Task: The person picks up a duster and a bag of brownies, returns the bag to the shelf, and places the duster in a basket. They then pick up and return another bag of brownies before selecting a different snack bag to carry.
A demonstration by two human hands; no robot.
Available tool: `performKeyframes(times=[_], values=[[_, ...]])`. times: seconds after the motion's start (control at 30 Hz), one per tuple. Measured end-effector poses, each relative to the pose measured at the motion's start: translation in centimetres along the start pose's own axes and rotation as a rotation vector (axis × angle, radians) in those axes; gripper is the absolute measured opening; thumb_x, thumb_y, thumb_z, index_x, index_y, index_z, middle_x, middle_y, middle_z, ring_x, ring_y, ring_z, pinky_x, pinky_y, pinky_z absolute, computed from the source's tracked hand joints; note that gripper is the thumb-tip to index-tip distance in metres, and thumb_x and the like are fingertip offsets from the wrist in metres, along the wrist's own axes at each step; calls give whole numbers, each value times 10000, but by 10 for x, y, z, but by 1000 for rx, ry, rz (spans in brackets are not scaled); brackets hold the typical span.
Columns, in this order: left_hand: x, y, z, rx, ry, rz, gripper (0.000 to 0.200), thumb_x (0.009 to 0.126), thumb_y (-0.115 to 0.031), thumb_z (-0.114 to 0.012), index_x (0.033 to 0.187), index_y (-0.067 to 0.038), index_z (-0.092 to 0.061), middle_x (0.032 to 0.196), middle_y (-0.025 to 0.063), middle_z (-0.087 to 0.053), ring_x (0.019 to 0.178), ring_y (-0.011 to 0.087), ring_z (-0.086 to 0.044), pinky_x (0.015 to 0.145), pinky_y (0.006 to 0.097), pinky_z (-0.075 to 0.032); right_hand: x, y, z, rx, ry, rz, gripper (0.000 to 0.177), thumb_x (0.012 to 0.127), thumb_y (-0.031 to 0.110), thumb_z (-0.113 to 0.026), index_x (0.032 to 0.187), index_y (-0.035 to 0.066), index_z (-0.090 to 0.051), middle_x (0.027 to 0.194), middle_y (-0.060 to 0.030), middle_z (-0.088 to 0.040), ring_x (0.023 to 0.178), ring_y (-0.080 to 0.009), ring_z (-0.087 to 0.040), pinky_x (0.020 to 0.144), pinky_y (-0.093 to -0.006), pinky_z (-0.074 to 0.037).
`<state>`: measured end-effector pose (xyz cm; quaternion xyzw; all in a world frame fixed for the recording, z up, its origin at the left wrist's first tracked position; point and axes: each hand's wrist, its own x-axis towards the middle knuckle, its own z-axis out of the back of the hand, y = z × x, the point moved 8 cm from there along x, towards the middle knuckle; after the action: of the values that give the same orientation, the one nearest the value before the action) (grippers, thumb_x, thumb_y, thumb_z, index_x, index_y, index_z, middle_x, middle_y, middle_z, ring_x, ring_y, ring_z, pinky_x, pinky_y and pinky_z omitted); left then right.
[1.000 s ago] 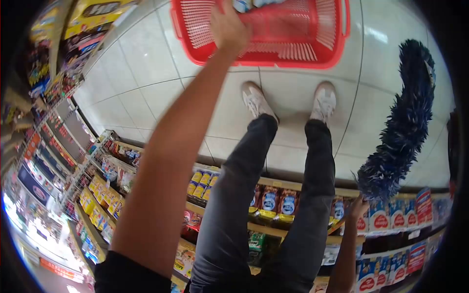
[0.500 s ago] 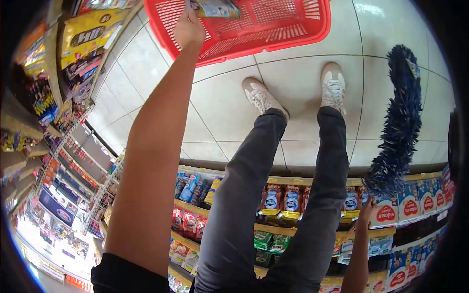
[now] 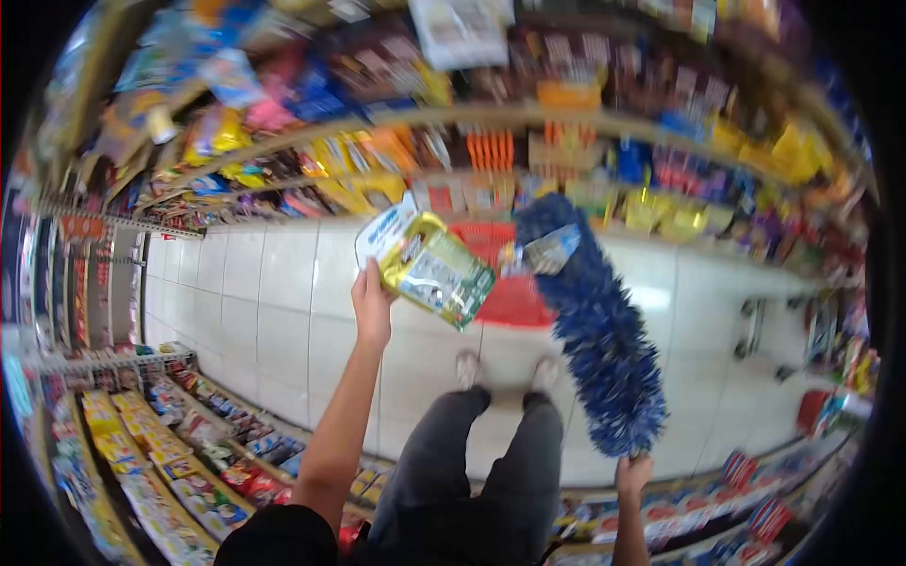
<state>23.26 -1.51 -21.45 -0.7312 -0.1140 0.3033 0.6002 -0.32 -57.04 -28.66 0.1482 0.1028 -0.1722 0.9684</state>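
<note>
In my left hand [image 3: 373, 307] is a yellow and green package [image 3: 439, 269] with a white top, pinched at its upper left corner. The package hangs tilted over the floor, left of the red basket [image 3: 514, 300]. At the lower right, my right hand [image 3: 634, 472] is wrapped round the handle end of a fluffy dark blue duster [image 3: 609, 354]. The duster points up and slightly left, and its tip overlaps the view of the basket. A small pale packet or label [image 3: 552, 250] shows near that tip; which one cannot be made out.
Shelves of colourful packets [image 3: 377, 141] curve across the top. More shelves [image 3: 179, 462] stand at the lower left and lower right. A wire rack [image 3: 104, 358] is at the left. Pale floor tiles [image 3: 274, 274] lie between. Wheeled legs [image 3: 750, 325] and a red object [image 3: 813, 412] are at the right.
The view has swung up to the shelves opposite. My left hand has lifted the package out of the basket area. The duster now leans left, still in my right hand.
</note>
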Motion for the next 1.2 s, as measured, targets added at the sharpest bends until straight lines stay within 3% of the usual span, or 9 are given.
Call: performKeyframes(times=[0.03, 0.07, 0.17, 0.3, 0.5, 0.67, 0.77, 0.9, 1.2], values=[[-11, -28, 5, -85, -38, -40, 398, 968, -357, -392, 1022, 10, -536, 925, 56, -589, 819, 111, -570, 722, 263, -478, 17, 30, 20, 215, 102, -40, 156, 698, 134, -568, 712, -22, -571, 715, -230, -590, 670, -424, -547, 613, -480, -419], [-20, -58, 11, -165, -86, -69, 404, 969, -362, -385, 1014, 10, -538, 917, 53, -587, 817, 107, -562, 721, 257, -468, 26, 82, 61, 447, -158, 235, 163, 725, 132, -544, 731, -26, -586, 710, -223, -598, 657, -411, -555, 594, -472, -418], [-34, -106, 59, -283, -156, -288, 422, 973, -372, -367, 1011, 13, -538, 909, 51, -577, 830, 100, -530, 737, 251, -430, 33, 175, 107, 380, 162, 506, 226, 782, 150, -515, 862, -47, -591, 633, -227, -564, 591, -392, -564, 551, -421, -434], [-67, -170, 104, -751, -193, -398, 377, 970, -364, -361, 1017, -29, -527, 928, 51, -575, 819, 139, -547, 729, 267, -448, 25, 320, 160, 229, 190, 740, 183, 803, 124, -485, 844, -42, -549, 561, -213, -516, 497, -360, -536, 476, -413, -399], [-139, -217, 230, -602, -556, -398, 420, 933, -466, -393, 978, -67, -517, 869, 45, -587, 756, 125, -580, 621, 303, -508, -30, 472, 172, 285, 326, 1147, 215, 867, 183, -498, 809, -21, -539, 586, -208, -516, 516, -346, -542, 499, -382, -414], [-231, -263, 321, -521, -696, -683, 426, 947, -429, -382, 1035, -41, -534, 907, 59, -600, 800, 149, -586, 748, 276, -482, -49, 506, 153, 327, 713, 1154, 238, 879, 151, -427, 926, -39, -563, 652, -208, -567, 538, -353, -515, 549, -397, -419], [-258, -251, 322, -959, -443, -799, 446, 949, -421, -382, 1109, -31, -529, 950, 77, -618, 853, 178, -594, 810, 295, -465, -102, 528, 162, 236, 659, 1427, 227, 877, 148, -429, 888, -43, -552, 663, -217, -571, 587, -369, -566, 552, -415, -422], [-283, -204, 340, -1202, -435, -878, 482, 953, -422, -350, 1190, -30, -498, 1115, 116, -592, 1008, 249, -578, 900, 378, -457, -137, 538, 144, -25, 602, 1510, 275, 883, 222, -458, 792, -30, -518, 667, -252, -563, 670, -437, -563, 570, -481, -409], [-248, -141, 281, -1203, -508, -553, 486, 952, -427, -349, 1195, -39, -512, 1109, 73, -606, 962, 211, -588, 877, 351, -456, -146, 553, 120, -19, 580, 1450, 358, 901, 319, -438, 821, -9, -557, 724, -272, -564, 739, -468, -547, 632, -505, -417]])
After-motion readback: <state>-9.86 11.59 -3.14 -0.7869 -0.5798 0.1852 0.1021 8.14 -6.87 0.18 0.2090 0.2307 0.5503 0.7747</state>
